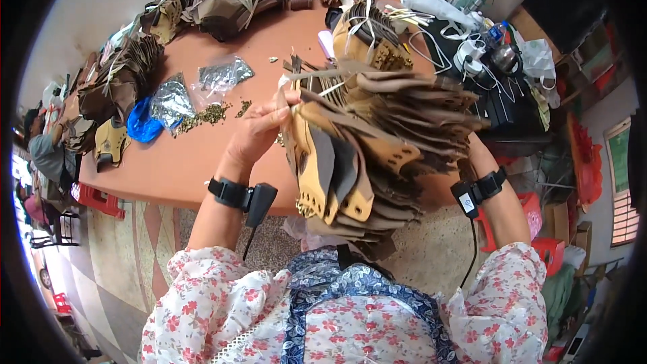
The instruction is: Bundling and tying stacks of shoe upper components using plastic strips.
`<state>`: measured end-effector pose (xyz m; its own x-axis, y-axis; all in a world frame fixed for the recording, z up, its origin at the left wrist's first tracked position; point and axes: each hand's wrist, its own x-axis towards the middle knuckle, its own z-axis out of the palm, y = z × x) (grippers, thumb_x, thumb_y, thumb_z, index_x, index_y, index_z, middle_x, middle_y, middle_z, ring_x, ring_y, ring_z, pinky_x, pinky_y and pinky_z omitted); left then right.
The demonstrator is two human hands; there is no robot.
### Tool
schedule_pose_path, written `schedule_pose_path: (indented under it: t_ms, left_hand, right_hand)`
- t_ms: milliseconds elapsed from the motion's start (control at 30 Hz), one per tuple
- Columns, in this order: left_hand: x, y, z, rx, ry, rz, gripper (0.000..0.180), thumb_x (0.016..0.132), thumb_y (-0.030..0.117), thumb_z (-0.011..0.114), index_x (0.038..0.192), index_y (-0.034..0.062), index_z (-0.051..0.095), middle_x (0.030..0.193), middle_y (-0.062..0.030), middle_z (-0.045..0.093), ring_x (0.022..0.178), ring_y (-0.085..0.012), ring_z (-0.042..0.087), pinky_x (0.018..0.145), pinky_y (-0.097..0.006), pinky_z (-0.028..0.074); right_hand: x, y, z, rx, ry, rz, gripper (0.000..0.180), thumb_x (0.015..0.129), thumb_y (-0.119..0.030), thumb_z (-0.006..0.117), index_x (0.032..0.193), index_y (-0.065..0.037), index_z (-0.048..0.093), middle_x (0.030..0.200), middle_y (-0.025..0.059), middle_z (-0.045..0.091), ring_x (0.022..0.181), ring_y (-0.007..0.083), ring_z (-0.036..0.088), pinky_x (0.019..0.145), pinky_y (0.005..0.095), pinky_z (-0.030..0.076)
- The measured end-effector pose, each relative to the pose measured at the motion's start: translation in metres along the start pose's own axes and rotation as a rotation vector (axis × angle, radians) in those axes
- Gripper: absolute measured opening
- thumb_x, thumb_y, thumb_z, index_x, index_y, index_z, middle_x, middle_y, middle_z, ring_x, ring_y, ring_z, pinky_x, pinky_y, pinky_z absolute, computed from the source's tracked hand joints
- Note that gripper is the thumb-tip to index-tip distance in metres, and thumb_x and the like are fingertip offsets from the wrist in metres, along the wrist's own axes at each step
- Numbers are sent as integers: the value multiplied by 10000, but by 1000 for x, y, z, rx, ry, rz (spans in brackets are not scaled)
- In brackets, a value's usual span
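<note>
A thick bundle of brown and tan leather pieces (397, 121), cut like shoe parts with rows of holes along some edges, is held up in front of me over the near side of the table. My left hand (261, 125) is closed at its left end, with thumb and fingers pinching the edge near a pale tie strip (322, 87). On the right, my right hand (474, 145) goes behind the bundle. Its fingers are hidden by the leather, so their grip does not show. Small metal bits (309, 210) show along one tan edge.
Brass-coloured eyelets (205, 116) lie loose on the brown table (202, 162), beside clear plastic bags (172, 101) and a blue bag (143, 121). More tied leather bundles (236, 3) line the far and left edges. A white kettle-like appliance (468, 57) and cables stand at the right.
</note>
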<state>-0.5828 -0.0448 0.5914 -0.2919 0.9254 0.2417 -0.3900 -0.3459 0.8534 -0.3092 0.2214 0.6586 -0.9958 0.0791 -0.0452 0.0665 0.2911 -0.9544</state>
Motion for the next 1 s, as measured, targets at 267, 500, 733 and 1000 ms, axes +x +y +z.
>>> schedule_pose_path:
  t_ms: [267,500,733,1000]
  left_hand:
    - [-8,14,63,221,40,-58,327,871,295,555,902,-20,638,1002,-99,606,1021,-188,497,923,-320,354]
    - [-10,6,127,540,40,87,265,933,246,477,819,41,601,902,-18,614,817,-98,479,891,-281,329]
    - [-10,-14,155,684,80,300,280,936,239,451,704,90,497,788,31,617,720,-72,474,1087,-379,131]
    - [-13,-22,184,966,170,486,127,857,135,511,772,78,586,820,-4,618,816,-153,557,1076,-403,126]
  right_hand:
    - [-5,-24,-23,-849,-273,90,188,864,-151,528,1022,-58,566,1085,146,546,979,250,553,808,325,430]
    - [2,-21,-33,-612,-176,464,222,777,-220,616,686,-17,614,582,71,546,483,179,487,452,319,358]
    - [-13,-16,-8,163,192,618,221,854,-192,568,680,-59,542,523,-53,386,388,31,282,357,204,181]
    - [-2,-47,-27,195,248,262,202,892,-215,554,791,-40,552,552,-63,391,402,29,283,361,193,189]
